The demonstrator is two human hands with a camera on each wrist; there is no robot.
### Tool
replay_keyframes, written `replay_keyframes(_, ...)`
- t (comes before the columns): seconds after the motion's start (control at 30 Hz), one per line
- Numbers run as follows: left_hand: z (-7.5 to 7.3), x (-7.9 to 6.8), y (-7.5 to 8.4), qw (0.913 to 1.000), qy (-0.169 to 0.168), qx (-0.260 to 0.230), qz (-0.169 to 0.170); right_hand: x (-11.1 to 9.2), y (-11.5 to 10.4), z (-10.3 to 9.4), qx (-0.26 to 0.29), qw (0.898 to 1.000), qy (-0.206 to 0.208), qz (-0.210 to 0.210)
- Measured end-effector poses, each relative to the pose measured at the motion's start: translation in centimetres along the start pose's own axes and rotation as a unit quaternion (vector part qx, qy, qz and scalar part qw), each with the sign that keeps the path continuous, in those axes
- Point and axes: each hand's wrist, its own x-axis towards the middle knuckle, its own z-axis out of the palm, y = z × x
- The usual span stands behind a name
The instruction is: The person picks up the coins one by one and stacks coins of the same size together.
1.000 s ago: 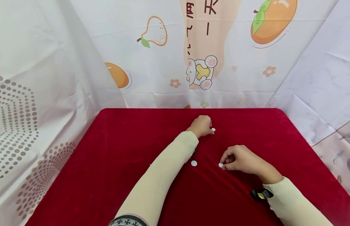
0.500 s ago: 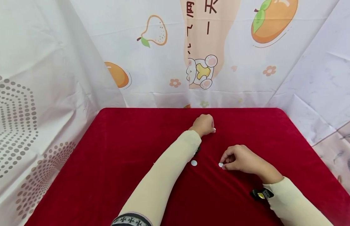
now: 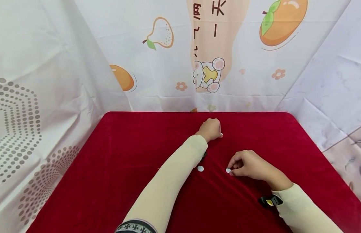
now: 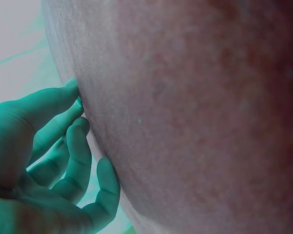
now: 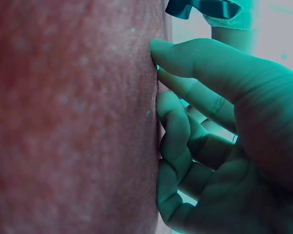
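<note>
Far out near the middle of the red cloth, my left hand (image 3: pixel 210 129) pinches a small white disc (image 4: pixel 79 102) at the cloth. Its thumb and forefinger cover most of that disc, so only a sliver shows in the left wrist view. My right hand (image 3: pixel 250 165) is nearer and to the right, holding a second white disc (image 3: pixel 228 170) between thumb and forefinger, low at the cloth. The other fingers of both hands curl loosely. A third white disc (image 3: pixel 200 168) lies flat beside the left sleeve, touched by neither hand.
A red velvety cloth (image 3: pixel 133 145) covers the table, with slight creases between the hands. White printed sheets (image 3: pixel 157 71) hang behind and at both sides. My left forearm (image 3: pixel 165 181) stretches across the table. A dark camera (image 3: pixel 266 201) sits at the right wrist.
My left hand has shifted slightly right, and its fingers have closed over the far white disc, which showed more before. The right hand and the other discs stay put.
</note>
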Motion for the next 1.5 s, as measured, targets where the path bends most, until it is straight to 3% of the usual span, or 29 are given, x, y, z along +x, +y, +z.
replay_keyframes(0.53, -0.5, -0.4, 0.4, 0.9986, -0.006, 0.0, -0.053, 0.0, 0.0, -0.1, 0.003, 1.0, -0.001, 0.002)
replay_keyframes(1.13, -1.7, -1.2, -1.4, 0.9998, 0.014, 0.015, 0.0, -0.2, 0.1, -0.1, 0.009, 1.0, -0.001, 0.011)
replay_keyframes(1.5, -2.7, -2.7, -2.0, 0.9994, 0.03, -0.013, 0.005, -0.1, 0.1, 0.0, 0.01, 1.0, -0.002, 0.005)
